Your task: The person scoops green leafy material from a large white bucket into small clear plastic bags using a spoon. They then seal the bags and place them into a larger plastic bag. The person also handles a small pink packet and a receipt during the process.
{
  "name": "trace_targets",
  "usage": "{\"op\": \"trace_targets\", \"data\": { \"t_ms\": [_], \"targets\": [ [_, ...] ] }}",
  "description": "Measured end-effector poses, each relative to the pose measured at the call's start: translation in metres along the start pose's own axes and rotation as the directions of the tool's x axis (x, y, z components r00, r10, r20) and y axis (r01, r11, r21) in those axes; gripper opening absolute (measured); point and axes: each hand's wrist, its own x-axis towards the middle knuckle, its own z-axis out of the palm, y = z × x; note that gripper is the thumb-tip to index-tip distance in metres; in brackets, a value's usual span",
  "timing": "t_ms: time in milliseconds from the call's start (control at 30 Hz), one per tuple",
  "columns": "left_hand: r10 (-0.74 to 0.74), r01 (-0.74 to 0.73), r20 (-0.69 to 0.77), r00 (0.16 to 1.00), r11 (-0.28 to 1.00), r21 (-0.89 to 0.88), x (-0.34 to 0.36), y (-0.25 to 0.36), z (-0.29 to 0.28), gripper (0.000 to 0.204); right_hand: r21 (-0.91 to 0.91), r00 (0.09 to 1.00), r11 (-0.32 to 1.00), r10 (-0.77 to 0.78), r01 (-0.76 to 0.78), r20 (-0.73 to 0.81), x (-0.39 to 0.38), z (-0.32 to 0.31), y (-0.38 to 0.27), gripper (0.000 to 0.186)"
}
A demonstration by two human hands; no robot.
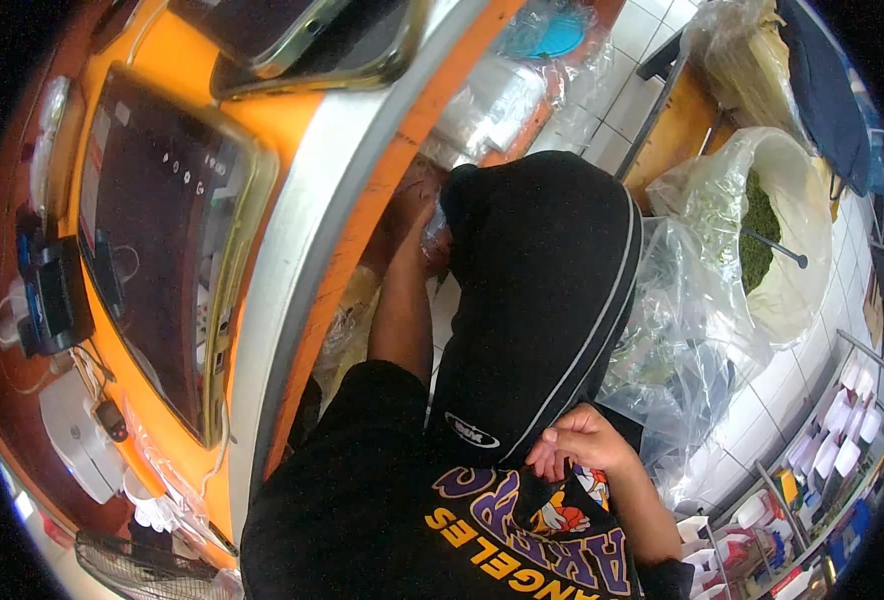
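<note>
1. The left hand [418,206] reached low beside the orange-and-grey surface [280,290], partly hidden by the raised leg in black cloth [527,270]. How far its fingers were closed could not be told.
2. A bit of clear plastic [433,238] lay against that hand, on the side nearer the leg; it seemed to be held, though the grip itself was obscured.
3. The right hand [584,440] lay well apart from the plastic, near the lap, its fingers curled loosely inward beside the black cloth. Whether they pinched any fabric could not be told.
4. Good handling, in judgement, called for a light, even grip on the thin film, with the left wrist kept off the surface's edge and the right hand brought over to steady the loose side.
5. Beyond the left hand lay clear plastic packs [492,105] and a turquoise round item [560,36].
6. To the right of the leg spread loose clear sheeting [677,330]; past it a large translucent bag [810,225] stood open around green leafy matter [758,245].
7. Outermost, a large tablet-like device [162,250] occupied the surface at left, and a rack of small packages [842,440] stood at lower right.
</note>
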Motion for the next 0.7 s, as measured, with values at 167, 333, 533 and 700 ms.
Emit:
{"op": "trace_targets", "data": {
  "t_ms": [167,333,533,700],
  "targets": [
    [-0.099,0.100,0.066,0.993,0.995,-0.022,0.042,-0.002,-0.014,0.048,-0.005,1.000,1.000,-0.008,0.007,-0.012,-0.003,0.001,0.001,0.038],
    [-0.116,0.118,0.103,0.988,0.993,-0.006,0.065,0.001,-0.022,0.049,0.012,1.000,1.000,-0.024,0.024,-0.012,-0.002,0.000,0.004,0.037],
    [-0.124,0.125,0.124,0.985,0.992,0.002,0.071,0.001,-0.030,0.050,0.012,0.999,1.000,-0.014,0.015,-0.051,-0.001,0.003,-0.001,0.037],
    [-0.099,0.097,0.093,0.991,0.995,0.027,0.064,-0.002,-0.032,0.052,0.019,1.000,1.000,-0.018,0.018,-0.018,-0.002,0.000,0.002,0.038]
  ]
}}
